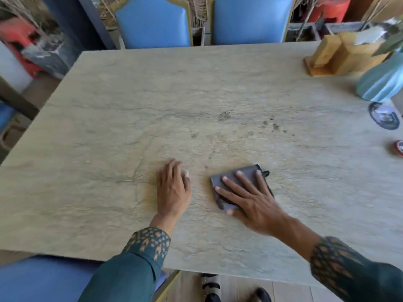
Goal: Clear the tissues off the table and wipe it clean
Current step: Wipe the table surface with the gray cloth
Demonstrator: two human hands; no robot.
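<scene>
Stone table [196, 94], right hand [250, 199] flat on grey cloth [231, 177], left hand [173, 188] flat, blue chairs [152, 20] behind

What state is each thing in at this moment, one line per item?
Cloth: folded, flat on the table, under the right hand.
Right hand: fingers spread straight, pressing the cloth.
Left hand: flat on the bare table, holding nothing.
Table: no loose tissues in view; dark specks remain beyond the cloth.
Wooden holder: upright, far right corner, white paper in it.
Vase: upright, right edge.
</scene>
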